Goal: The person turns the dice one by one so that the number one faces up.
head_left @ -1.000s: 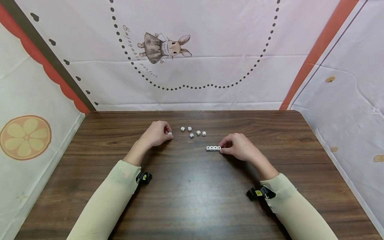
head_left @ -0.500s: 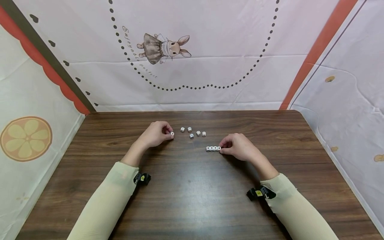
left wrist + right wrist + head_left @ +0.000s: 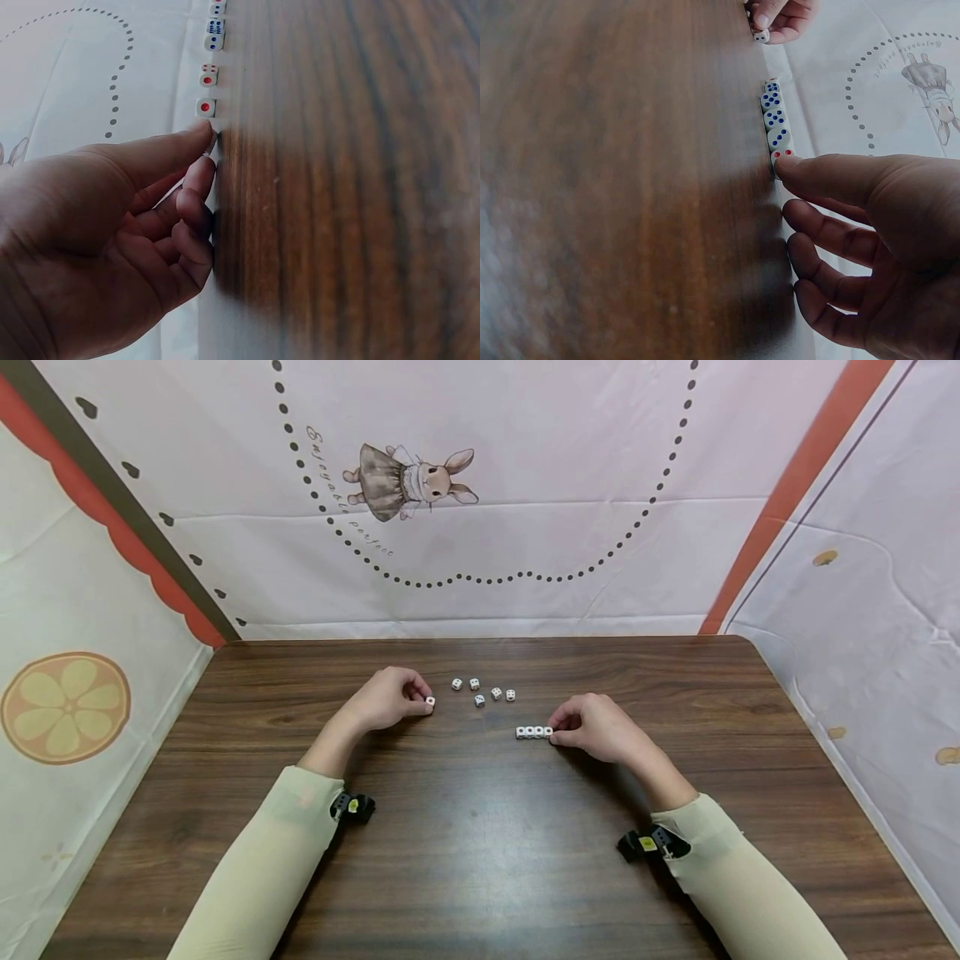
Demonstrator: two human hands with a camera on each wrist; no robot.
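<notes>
My left hand [image 3: 386, 698] pinches a small white die [image 3: 430, 701] between thumb and fingers, low at the tabletop on the left. In the right wrist view the same die [image 3: 761, 36] shows between the left fingertips. My right hand [image 3: 600, 727] rests at the right end of a straight row of dice [image 3: 529, 732], its thumb and forefinger pinching the end die [image 3: 548, 732]. Each die in this row has one large dot on top. In the right wrist view the right thumb [image 3: 802, 169] touches the end die, while the other fingers lie loosely curled against the table.
Several loose white dice [image 3: 480, 701] lie scattered on the brown wooden table [image 3: 480, 843], between the left hand and the row. A printed cloth [image 3: 525, 527] hangs behind the table's far edge, with more cloth at both sides.
The left fingers have turned the die so that a single dot faces up, and have drawn it slightly nearer to me. The right hand and the row have stayed in place.
</notes>
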